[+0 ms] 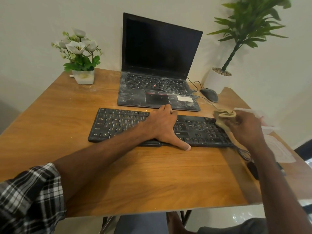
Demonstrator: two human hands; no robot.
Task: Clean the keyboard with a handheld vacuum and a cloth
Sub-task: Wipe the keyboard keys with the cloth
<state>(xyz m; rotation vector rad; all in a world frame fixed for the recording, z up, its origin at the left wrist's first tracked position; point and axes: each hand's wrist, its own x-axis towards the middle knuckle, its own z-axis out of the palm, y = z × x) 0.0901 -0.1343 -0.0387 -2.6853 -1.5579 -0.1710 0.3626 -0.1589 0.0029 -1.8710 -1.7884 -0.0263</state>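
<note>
One black keyboard (118,125) lies mid-table; our left hand (162,127) presses flat on it, fingers spread, while our right hand (244,127) clutches a tan cloth (224,115) at its right end. Behind sits a dusty laptop (157,68) on the wooden table (152,174), against a pale wall (33,22).

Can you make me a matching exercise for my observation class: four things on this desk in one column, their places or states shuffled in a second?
1. flat black keyboard
2. crumpled tan cloth
3. open black laptop
4. dark computer mouse

A. dusty, screen dark
B. held bunched in the right hand
C. pressed under the left hand
D. on the wooden table, right of the laptop

Pairs: 1-C, 2-B, 3-A, 4-D
</note>
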